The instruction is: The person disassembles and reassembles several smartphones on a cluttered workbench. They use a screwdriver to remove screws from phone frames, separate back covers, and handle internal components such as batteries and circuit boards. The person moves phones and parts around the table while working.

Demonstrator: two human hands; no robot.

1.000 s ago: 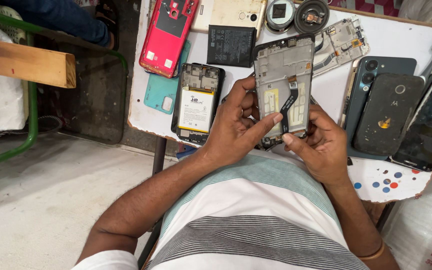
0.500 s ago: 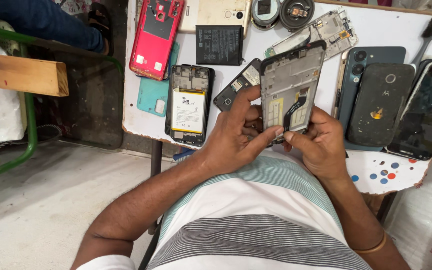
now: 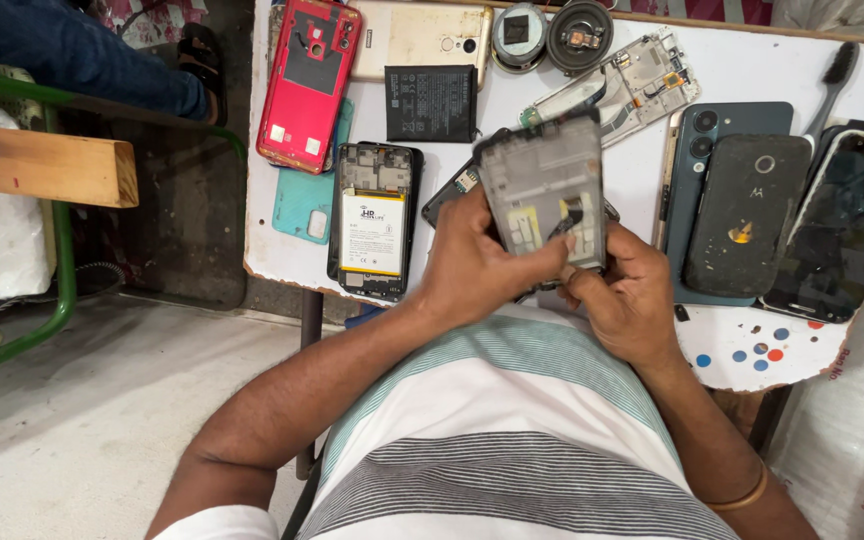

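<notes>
Table (image 3: 742, 70), white and chipped along its near edge, fills the upper right of the view; its left edge drops away to bare concrete floor (image 3: 102, 420) at 8 o'clock, the only open room for moving. A green-framed bench (image 3: 42, 165) with a wooden plank stands at 9 o'clock, well apart from the table.

Phones crowd the tabletop. At 3 o'clock lie a dark blue phone (image 3: 697, 130), a black phone back (image 3: 747, 215) resting on it, and a dark glass screen (image 3: 837, 235) just beside. At 11 o'clock sit a red phone back (image 3: 307, 85) and a gold phone (image 3: 422, 35); below them an opened phone with its battery showing (image 3: 374, 220), close to the left hand. A loose black battery (image 3: 430, 103) and a silver phone frame (image 3: 622, 90) lie at 12 o'clock, hemming the hands in from above.

Held over the table's near edge is the stripped phone frame (image 3: 544, 190) (blurred, tilted slightly). The left hand (image 3: 477, 265) grasps its lower left side; the right hand (image 3: 627, 295) pinches its bottom edge with thumb and fingertips.

Compared with half a second ago, the frame sits a little more upright and the hands have drifted leftward in view.
</notes>
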